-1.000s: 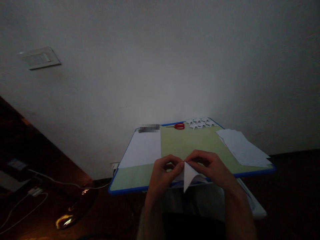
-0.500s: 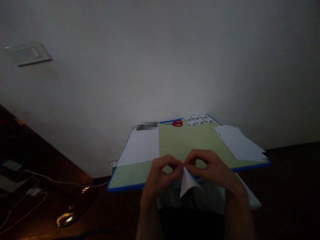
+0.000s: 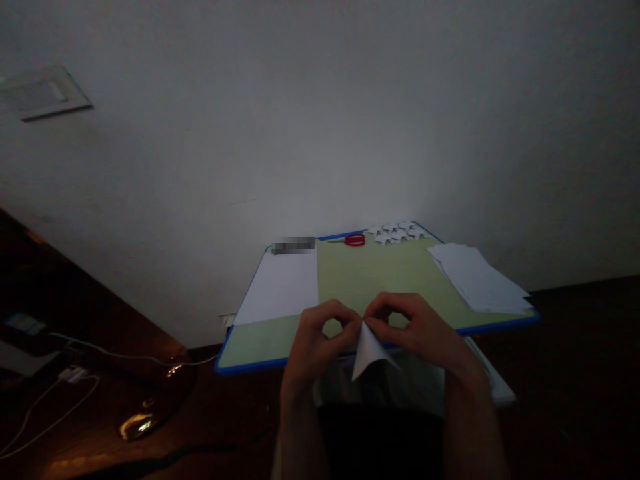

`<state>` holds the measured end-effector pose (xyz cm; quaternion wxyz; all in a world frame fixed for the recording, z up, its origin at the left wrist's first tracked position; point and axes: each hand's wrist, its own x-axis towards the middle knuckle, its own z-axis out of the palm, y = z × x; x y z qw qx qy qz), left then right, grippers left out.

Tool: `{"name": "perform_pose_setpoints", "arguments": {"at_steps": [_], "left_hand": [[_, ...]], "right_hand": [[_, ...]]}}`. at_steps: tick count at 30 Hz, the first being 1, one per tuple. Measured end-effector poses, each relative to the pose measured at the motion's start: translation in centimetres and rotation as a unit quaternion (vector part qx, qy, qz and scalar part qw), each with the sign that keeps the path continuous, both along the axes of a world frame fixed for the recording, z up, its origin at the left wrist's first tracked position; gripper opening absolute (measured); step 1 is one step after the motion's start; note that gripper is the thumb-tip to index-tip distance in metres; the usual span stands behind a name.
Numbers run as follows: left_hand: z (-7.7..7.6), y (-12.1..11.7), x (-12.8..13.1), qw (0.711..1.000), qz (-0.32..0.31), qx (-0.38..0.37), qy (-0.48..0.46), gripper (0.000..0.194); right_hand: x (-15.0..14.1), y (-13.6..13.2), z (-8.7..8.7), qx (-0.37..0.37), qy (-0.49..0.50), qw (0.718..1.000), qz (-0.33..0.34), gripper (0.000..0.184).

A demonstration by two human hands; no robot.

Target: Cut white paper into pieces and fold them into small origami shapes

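A folded piece of white paper [image 3: 371, 355] hangs between my hands, just off the near edge of the table. My left hand [image 3: 323, 340] pinches its top point from the left, thumb and forefinger pressed together. From the right, my right hand [image 3: 407, 327] pinches the same tip, so the fingertips of both hands nearly meet. Below the tip the paper widens into a cone-like shape with a curved lower edge. The exact folds under the fingertips are hidden.
The blue-edged green table [image 3: 370, 270] carries white sheets at left [image 3: 283, 283] and right [image 3: 480, 277]. Red-handled scissors [image 3: 355, 240] and several small folded paper pieces [image 3: 399, 233] lie along the back. A wall stands behind; white cables [image 3: 130, 360] run at the lower left.
Both hands keep their pinch on the paper, which has turned slightly and sits a little higher and further left in view. The whole scene has shifted slightly upward.
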<state>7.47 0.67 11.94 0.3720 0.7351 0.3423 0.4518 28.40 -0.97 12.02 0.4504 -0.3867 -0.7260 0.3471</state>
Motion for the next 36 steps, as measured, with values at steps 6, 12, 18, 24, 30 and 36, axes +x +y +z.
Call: {"name": "perform_pose_setpoints", "arguments": {"at_steps": [6, 12, 18, 24, 30, 36], "left_hand": [[-0.7, 0.4, 0.5, 0.997, 0.012, -0.067, -0.034, 0.035], [-0.9, 0.2, -0.1, 0.99, -0.061, -0.094, -0.085, 0.077], [-0.2, -0.1, 0.5, 0.992, -0.021, -0.105, -0.064, 0.047], [-0.7, 0.3, 0.9, 0.99, -0.017, -0.09, -0.103, 0.033], [-0.9, 0.5, 0.9, 0.992, -0.021, -0.069, -0.104, 0.034], [-0.6, 0.3, 0.8, 0.99, -0.034, -0.081, -0.115, 0.03]], "right_hand": [[0.6, 1.0, -0.7, -0.005, 0.036, 0.997, -0.063, 0.018], [0.9, 1.4, -1.0, -0.037, 0.119, 0.988, -0.095, 0.025], [0.5, 1.8, -0.9, -0.038, 0.157, 0.982, -0.097, 0.03], [0.8, 1.6, -1.2, -0.056, 0.195, 0.975, -0.086, 0.057], [1.0, 0.8, -0.8, -0.06, 0.175, 0.981, -0.062, 0.04], [1.2, 0.8, -0.7, -0.053, 0.176, 0.981, -0.067, 0.029]]}}
